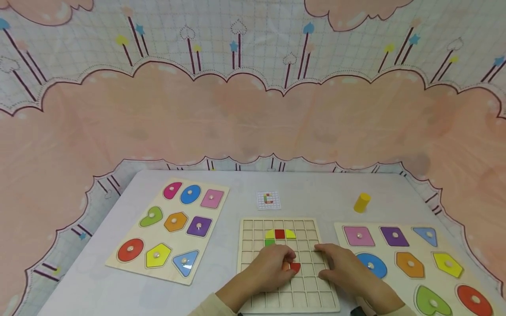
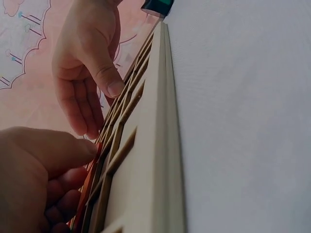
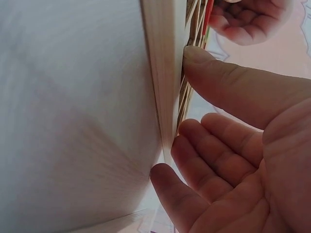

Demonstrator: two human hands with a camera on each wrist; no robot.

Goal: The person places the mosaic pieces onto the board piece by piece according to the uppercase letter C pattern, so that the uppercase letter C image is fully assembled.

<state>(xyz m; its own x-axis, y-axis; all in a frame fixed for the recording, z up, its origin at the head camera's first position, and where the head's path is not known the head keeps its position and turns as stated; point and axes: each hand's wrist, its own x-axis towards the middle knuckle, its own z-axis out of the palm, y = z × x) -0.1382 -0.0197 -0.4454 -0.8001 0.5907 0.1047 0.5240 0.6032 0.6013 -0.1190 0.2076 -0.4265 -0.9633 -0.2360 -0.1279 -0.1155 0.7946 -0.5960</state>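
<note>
A wooden grid board (image 1: 308, 298) lies in front of me. My left hand (image 1: 269, 267) is over its middle, thumb and curled forefinger pinching a red piece with a rounded corner (image 1: 295, 267) set among the cells. An orange piece (image 1: 285, 266) shows partly beneath those fingers. Farther up the board, a red square (image 1: 280, 234) sits between two yellow rounded pieces (image 1: 290, 234), above a green piece (image 1: 269, 242) partly covered by the hand. My right hand (image 1: 344, 265) rests at the board's right edge, its thumb (image 3: 199, 56) on the rim and fingers loosely extended.
Behind the board lies a small card (image 1: 269, 200) printed with a coloured grid pattern. Knobbed shape puzzles flank it: one on the left (image 1: 158, 237), another on the right (image 1: 415, 245), close under my right forearm. A yellow cylinder (image 1: 362, 202) stands at the back right.
</note>
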